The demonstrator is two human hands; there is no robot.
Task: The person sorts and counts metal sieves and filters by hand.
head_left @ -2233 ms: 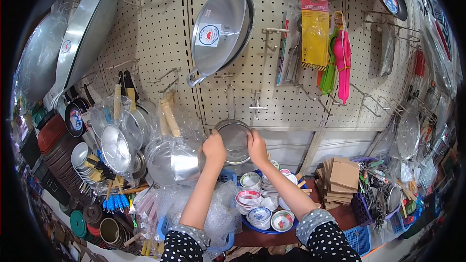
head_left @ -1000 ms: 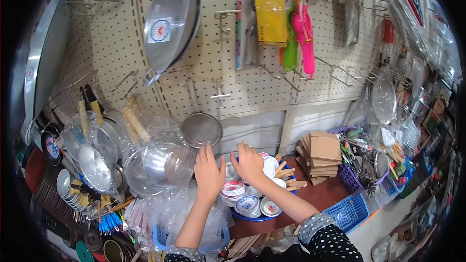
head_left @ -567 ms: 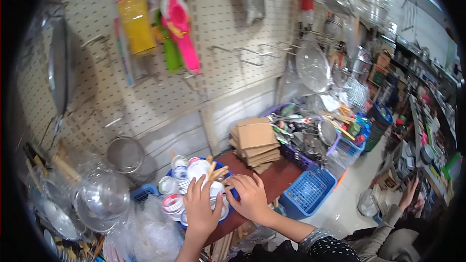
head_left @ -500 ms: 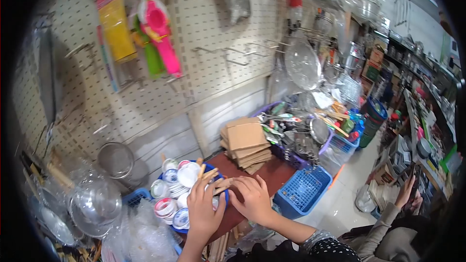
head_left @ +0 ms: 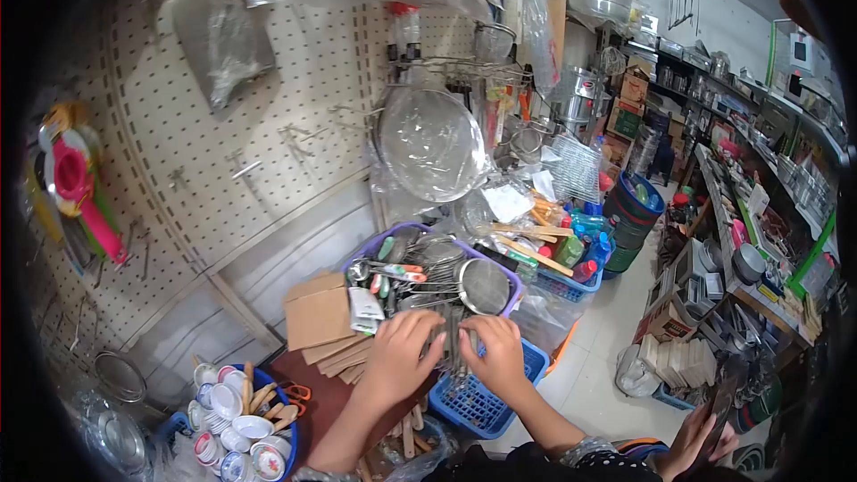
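My left hand [head_left: 406, 357] and my right hand [head_left: 496, 359] face each other over the front of a purple basket [head_left: 513, 290]. Thumbs and bent fingers are apart on both hands, with a gap between the two. Metal utensils [head_left: 453, 332] from the basket show in that gap, close to my fingertips. The basket also holds a round mesh strainer [head_left: 485, 286] and several tools with orange-and-white handles [head_left: 403, 273]. Just below my right hand is a blue plastic basket [head_left: 469, 409], partly covered by the wrist.
Cardboard pieces [head_left: 319, 311] lie left of my hands on a reddish-brown surface [head_left: 335, 402]. A blue tub [head_left: 287, 433] holds bowls and wooden handles, beside orange-handled scissors [head_left: 299, 395]. Pegboard [head_left: 295, 80] rises behind. At lower right, another person's hand [head_left: 692, 442] holds a dark object.
My view has swung right. Both hands have moved from the tub of bowls and wooden handles to the purple basket of metal utensils. The other person's hand has come lower.
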